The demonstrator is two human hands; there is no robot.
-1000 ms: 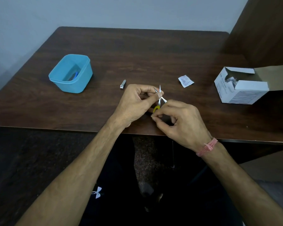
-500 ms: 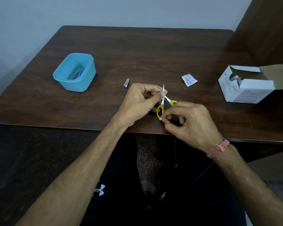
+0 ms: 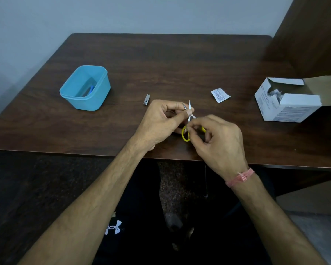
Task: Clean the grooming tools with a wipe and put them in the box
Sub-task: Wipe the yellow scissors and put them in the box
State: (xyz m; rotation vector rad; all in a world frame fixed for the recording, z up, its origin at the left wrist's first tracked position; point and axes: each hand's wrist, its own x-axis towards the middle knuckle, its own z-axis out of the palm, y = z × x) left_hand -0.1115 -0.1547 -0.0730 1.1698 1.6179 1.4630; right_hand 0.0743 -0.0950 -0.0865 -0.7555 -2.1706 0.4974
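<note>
Holding small yellow-handled scissors [image 3: 185, 133] near the table's [image 3: 161, 64] front edge, both hands work together. The left hand [image 3: 161, 121] pinches the open blades, whose tips point up toward 12 o'clock. The right hand [image 3: 218, 142] pinches the yellow loops. At 10 o'clock sits the blue box [image 3: 85, 87]; the nail clipper [image 3: 146, 99] lies between them.

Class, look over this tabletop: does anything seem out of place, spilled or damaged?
Nothing is spilled or damaged. One small white torn wipe sachet lies loose on the dark wooden table, apart from the open white cardboard box.
</note>
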